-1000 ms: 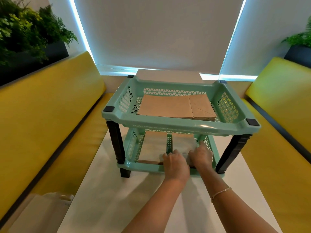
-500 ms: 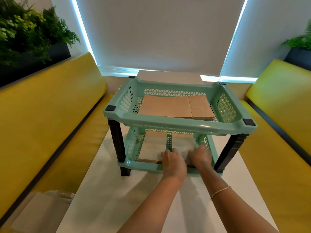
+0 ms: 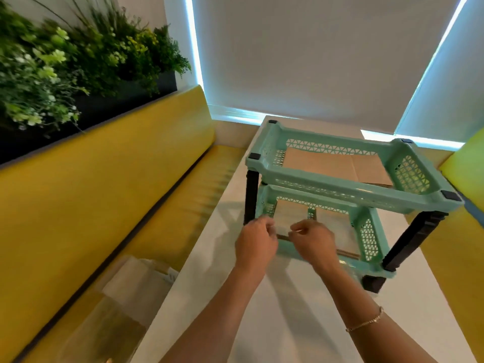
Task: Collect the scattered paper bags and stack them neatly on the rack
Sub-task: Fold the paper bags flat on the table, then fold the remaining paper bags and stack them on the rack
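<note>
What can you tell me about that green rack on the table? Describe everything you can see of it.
The rack looks like mint-green plastic: two shallow basket tiers with triangle-patterned lattice walls, joined by black corner posts with black caps on the top corners. It stands upright on the white table, seen at an angle. Flat brown paper bags lie in the upper tier, and more lie in the lower tier. The left hand and right hand are at the lower tier's front edge; the blur hides any contact.
</note>
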The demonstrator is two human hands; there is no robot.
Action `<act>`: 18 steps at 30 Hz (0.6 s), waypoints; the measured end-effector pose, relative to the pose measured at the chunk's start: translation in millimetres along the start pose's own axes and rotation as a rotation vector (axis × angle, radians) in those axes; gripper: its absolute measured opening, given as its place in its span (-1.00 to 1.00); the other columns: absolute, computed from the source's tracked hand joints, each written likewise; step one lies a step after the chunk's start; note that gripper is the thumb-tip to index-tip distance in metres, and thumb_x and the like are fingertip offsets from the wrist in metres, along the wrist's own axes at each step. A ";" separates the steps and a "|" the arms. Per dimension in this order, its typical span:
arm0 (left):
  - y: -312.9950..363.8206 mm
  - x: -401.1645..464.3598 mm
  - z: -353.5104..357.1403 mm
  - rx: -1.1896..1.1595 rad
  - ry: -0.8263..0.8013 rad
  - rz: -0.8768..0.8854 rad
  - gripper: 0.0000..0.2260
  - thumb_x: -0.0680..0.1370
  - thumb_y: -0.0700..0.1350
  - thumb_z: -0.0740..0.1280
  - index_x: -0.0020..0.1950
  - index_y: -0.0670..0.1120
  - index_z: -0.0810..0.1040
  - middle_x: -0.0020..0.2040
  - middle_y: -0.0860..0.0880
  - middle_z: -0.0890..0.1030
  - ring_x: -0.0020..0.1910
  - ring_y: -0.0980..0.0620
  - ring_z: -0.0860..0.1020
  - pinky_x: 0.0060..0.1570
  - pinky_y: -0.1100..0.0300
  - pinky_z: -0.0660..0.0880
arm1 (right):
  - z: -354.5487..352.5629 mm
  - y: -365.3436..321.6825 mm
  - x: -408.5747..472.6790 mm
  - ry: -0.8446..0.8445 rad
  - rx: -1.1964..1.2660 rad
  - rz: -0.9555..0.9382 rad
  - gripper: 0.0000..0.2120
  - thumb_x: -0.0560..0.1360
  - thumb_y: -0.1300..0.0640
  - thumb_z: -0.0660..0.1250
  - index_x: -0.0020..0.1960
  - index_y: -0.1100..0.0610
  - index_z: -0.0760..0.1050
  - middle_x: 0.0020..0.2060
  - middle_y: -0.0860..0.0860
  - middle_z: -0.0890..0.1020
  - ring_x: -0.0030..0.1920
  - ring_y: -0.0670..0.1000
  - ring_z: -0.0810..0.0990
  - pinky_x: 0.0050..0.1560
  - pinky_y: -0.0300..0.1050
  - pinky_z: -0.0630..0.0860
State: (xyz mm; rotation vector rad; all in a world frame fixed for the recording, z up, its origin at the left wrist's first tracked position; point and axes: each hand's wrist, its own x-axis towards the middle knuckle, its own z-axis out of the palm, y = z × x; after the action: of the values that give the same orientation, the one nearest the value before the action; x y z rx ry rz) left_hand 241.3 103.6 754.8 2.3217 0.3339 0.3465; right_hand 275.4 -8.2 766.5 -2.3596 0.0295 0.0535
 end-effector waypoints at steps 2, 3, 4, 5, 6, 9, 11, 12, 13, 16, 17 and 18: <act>-29.1 -7.5 -25.0 -0.023 0.097 -0.036 -0.81 0.58 -0.11 0.25 0.17 -0.05 0.55 0.08 -0.01 0.63 0.03 0.04 0.59 -0.08 0.26 0.51 | 22.8 -16.2 -17.6 -0.106 -0.013 -0.047 -0.84 0.49 0.19 0.32 0.03 0.13 0.60 -0.02 0.05 0.66 -0.05 0.04 0.60 0.01 -0.05 0.57; -45.5 -11.5 -37.7 -0.038 0.147 -0.076 -0.80 0.58 -0.11 0.25 0.19 -0.06 0.54 0.08 -0.01 0.63 0.02 0.04 0.59 -0.13 0.31 0.46 | 34.7 -24.4 -24.4 -0.153 -0.026 -0.070 -0.85 0.48 0.19 0.32 0.02 0.13 0.61 -0.03 0.05 0.66 -0.03 0.04 0.60 0.04 -0.05 0.56; -63.7 -15.2 -50.5 -0.052 0.202 -0.127 -0.78 0.58 -0.10 0.26 0.20 -0.08 0.54 0.09 -0.02 0.63 0.01 0.04 0.58 -0.15 0.33 0.41 | 46.8 -32.2 -29.6 -0.196 -0.036 -0.094 -0.85 0.48 0.20 0.32 0.01 0.13 0.62 -0.03 0.05 0.66 -0.01 0.04 0.60 0.06 -0.07 0.55; -82.7 -19.3 -62.7 -0.060 0.248 -0.198 -0.77 0.58 -0.10 0.26 0.22 -0.09 0.52 0.09 -0.03 0.62 0.00 0.04 0.57 -0.15 0.33 0.38 | 59.0 -40.2 -33.8 -0.238 -0.047 -0.126 -0.84 0.48 0.20 0.32 0.01 0.13 0.62 -0.03 0.05 0.66 0.00 0.03 0.60 0.07 -0.12 0.53; -103.7 -22.3 -75.0 -0.061 0.288 -0.278 -0.74 0.58 -0.09 0.27 0.25 -0.11 0.49 0.11 -0.04 0.60 0.00 0.04 0.54 -0.14 0.31 0.37 | 72.4 -48.5 -37.0 -0.281 -0.067 -0.159 -0.83 0.48 0.20 0.32 0.04 0.13 0.62 -0.02 0.05 0.66 -0.01 0.01 0.59 0.05 -0.19 0.50; -172.3 -29.7 -105.6 -0.040 0.327 -0.546 -0.63 0.56 -0.08 0.29 0.34 -0.13 0.38 0.19 -0.09 0.53 0.09 0.01 0.49 -0.06 0.23 0.38 | 114.6 -73.8 -43.0 -0.406 -0.130 -0.237 -0.80 0.50 0.16 0.32 0.11 0.10 0.57 -0.02 0.03 0.63 -0.10 -0.05 0.56 -0.08 -0.30 0.45; -218.6 -31.6 -122.2 0.096 0.270 -0.671 -0.58 0.56 -0.05 0.30 0.37 -0.15 0.33 0.25 -0.10 0.48 0.17 -0.01 0.47 0.03 0.21 0.39 | 143.5 -89.4 -44.2 -0.473 -0.168 -0.285 -0.83 0.52 0.15 0.29 0.10 0.10 0.56 -0.03 0.01 0.61 -0.12 -0.06 0.54 -0.14 -0.33 0.45; -241.1 -31.5 -127.7 0.168 0.224 -0.717 -0.55 0.55 -0.03 0.31 0.37 -0.17 0.31 0.28 -0.12 0.45 0.22 -0.04 0.45 0.10 0.19 0.41 | 157.8 -96.3 -44.1 -0.502 -0.194 -0.307 -0.83 0.53 0.15 0.27 0.08 0.13 0.56 -0.03 0.02 0.62 -0.11 -0.03 0.55 -0.13 -0.29 0.46; -259.2 -32.2 -133.6 0.220 0.173 -0.777 -0.52 0.53 -0.03 0.33 0.38 -0.18 0.29 0.30 -0.13 0.43 0.26 -0.07 0.43 0.15 0.15 0.41 | 171.1 -102.6 -43.7 -0.527 -0.219 -0.328 -0.83 0.53 0.17 0.25 0.05 0.17 0.57 -0.03 0.05 0.64 -0.08 0.02 0.57 -0.11 -0.23 0.47; -332.2 -29.7 -130.5 0.301 0.057 -0.897 -0.49 0.45 -0.03 0.36 0.37 -0.10 0.35 0.24 -0.14 0.49 0.20 -0.12 0.48 0.12 0.05 0.49 | 206.7 -116.4 -40.1 -0.580 -0.253 -0.387 -0.81 0.50 0.24 0.22 0.02 0.22 0.57 -0.06 0.13 0.64 -0.12 0.06 0.55 -0.17 -0.20 0.43; -358.4 -27.4 -127.4 0.343 0.017 -0.918 -0.47 0.39 0.02 0.35 0.35 -0.04 0.40 0.18 -0.12 0.53 0.13 -0.13 0.52 0.05 0.02 0.53 | 217.1 -118.8 -37.7 -0.594 -0.256 -0.410 -0.80 0.49 0.25 0.21 0.04 0.19 0.58 -0.06 0.11 0.64 -0.13 0.03 0.53 -0.19 -0.25 0.39; -354.5 -27.5 -135.8 0.362 0.022 -0.894 -0.46 0.33 0.09 0.33 0.30 0.00 0.45 0.11 -0.10 0.57 0.06 -0.12 0.56 -0.01 0.02 0.56 | 227.0 -120.5 -34.7 -0.608 -0.253 -0.427 -0.77 0.49 0.25 0.21 0.07 0.15 0.57 -0.04 0.08 0.63 -0.12 0.01 0.53 -0.19 -0.27 0.37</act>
State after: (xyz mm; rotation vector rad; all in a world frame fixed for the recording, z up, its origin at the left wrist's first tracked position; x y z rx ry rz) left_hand 121.2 424.4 588.9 2.2313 1.4654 -0.1500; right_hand 238.4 237.4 692.0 -2.4486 -0.8107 0.5876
